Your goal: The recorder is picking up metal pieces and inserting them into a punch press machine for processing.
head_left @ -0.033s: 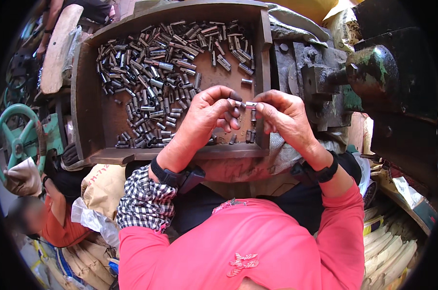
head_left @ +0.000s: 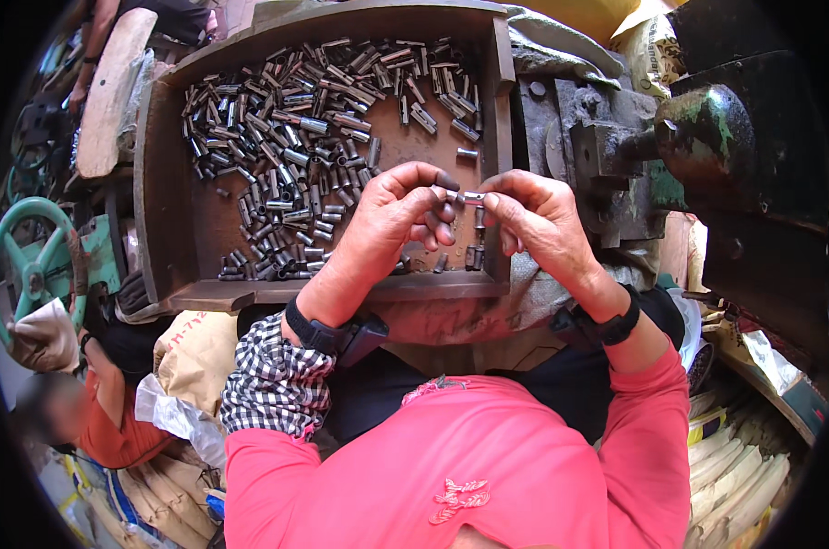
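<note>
My left hand [head_left: 391, 215] is closed in a pinch, thumb and forefinger on the end of a small dark metal piece. Opposite it, my right hand [head_left: 544, 220] pinches a short shiny metal tube [head_left: 474, 197] between thumb and forefinger. The two parts meet end to end, and I cannot tell whether they are joined. Both hands hover over the right side of a shallow wooden tray [head_left: 336, 292]. Heaped in the tray are many short metal tubes [head_left: 297, 157], thickest at the left and middle. A few lie loose near the right wall, partly beneath my hands.
Right of the tray stands a heavy machine [head_left: 707, 137] with worn green paint and a metal block. At far left are a green handwheel [head_left: 34, 261] and a seated person in orange [head_left: 121, 425]. Paper sacks [head_left: 195, 352] lie beside my left arm.
The shiny tube in my right fingers has tilted or turned very slightly. Both hands and the heap stay where they were.
</note>
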Demonstrator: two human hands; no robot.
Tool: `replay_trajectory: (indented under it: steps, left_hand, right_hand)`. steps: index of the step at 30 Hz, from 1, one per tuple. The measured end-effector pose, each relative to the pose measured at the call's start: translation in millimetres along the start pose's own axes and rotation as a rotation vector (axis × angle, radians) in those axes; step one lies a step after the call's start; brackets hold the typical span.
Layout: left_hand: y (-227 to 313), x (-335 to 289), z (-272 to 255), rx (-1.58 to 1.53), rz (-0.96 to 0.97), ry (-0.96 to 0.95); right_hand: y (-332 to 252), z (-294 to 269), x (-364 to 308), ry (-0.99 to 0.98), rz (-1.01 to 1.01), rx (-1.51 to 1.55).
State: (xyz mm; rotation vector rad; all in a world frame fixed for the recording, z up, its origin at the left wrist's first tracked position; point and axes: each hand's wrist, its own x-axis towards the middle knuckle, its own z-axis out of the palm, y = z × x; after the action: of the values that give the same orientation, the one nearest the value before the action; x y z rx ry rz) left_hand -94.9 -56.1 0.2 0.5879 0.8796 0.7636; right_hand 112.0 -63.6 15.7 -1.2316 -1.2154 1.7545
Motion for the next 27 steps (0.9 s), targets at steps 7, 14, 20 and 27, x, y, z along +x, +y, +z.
replay_trajectory:
  steps: [7, 14, 20, 27]
  left_hand:
    - [-2.8, 0.6, -2.7, -0.034, -0.028, -0.044]
    - [-4.4, -0.7, -1.3, -0.021, 0.021, -0.057]
    - [-1.8, -2.8, 3.6, 0.029, 0.062, -0.071]
    - [-2.2, -7.2, 5.2, 0.143, 0.169, -0.131]
  right_hand:
    - [3.8, 1.4, 2.9, -0.014, 0.027, 0.080]
    - [4.6, 3.7, 2.2, -0.048, 0.069, 0.153]
    - [1.2, 0.7, 0.8, -0.086, 0.094, 0.198]
    - [-3.3, -2.7, -4.4, -0.118, 0.126, 0.299]
